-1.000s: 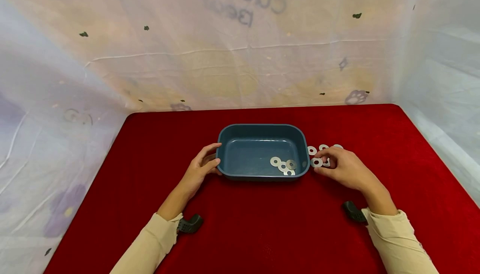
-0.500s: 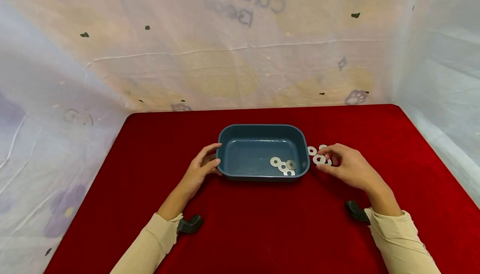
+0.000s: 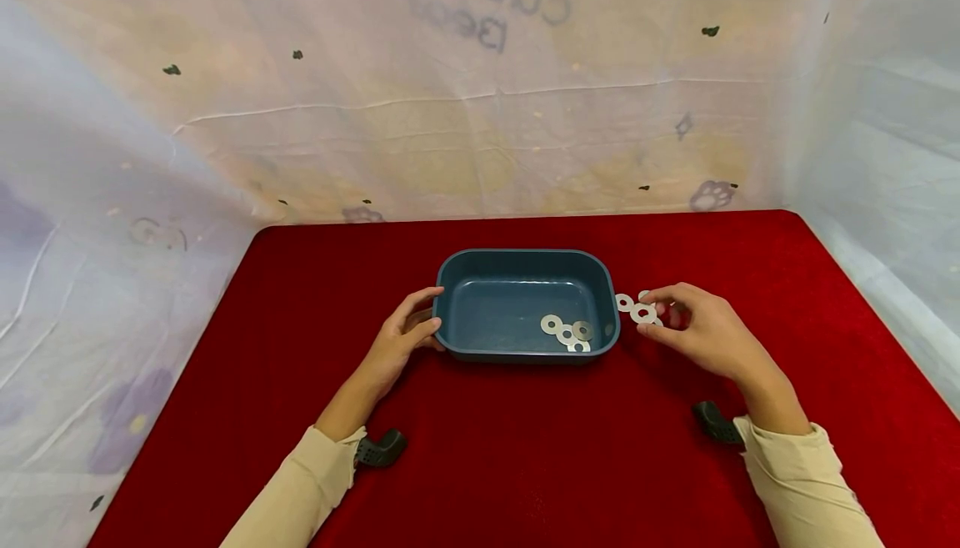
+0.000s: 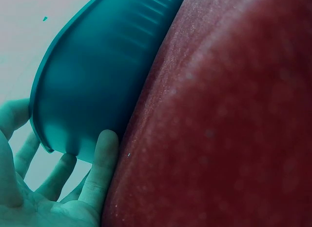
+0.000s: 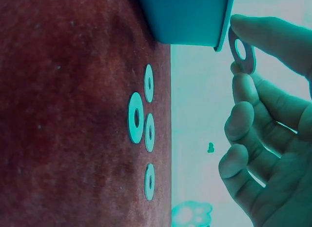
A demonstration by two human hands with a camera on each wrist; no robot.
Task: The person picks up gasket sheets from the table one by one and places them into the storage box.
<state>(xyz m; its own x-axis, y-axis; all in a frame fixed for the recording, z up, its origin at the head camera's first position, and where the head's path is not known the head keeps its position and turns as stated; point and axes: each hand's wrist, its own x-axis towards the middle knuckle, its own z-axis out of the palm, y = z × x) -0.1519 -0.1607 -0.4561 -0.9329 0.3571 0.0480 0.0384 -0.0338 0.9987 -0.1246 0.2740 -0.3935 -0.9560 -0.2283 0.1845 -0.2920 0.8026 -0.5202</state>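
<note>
Near the middle of the table stands a blue-grey rectangular plastic bin (image 3: pixel 487 314). Flat metal washers (image 3: pixel 544 325) lie in its front right part. My left hand (image 3: pixel 393 344) touches the bin's left end with extended, spread fingers, at the rim and along the outer wall. Just right of the bin, my right hand (image 3: pixel 701 327) pinches one washer (image 5: pixel 250 63) between thumb and fingertip, clear of the cloth. Several more washers (image 5: pixel 132 129) lie flat on the cloth beneath; in the head view the right hand and the held washer partly cover them.
A red cloth (image 3: pixel 525 439) covers the table. Printed sheeting (image 3: pixel 450 139) hangs behind it and at both sides. A dark curved device (image 3: pixel 382 448) sits at the left wrist, another dark device (image 3: pixel 715 423) at the right.
My right hand has moved slightly right and away from me, carrying the pinched washer from beside the bin's corner to above the loose ones. Left hand and bin stay put.
</note>
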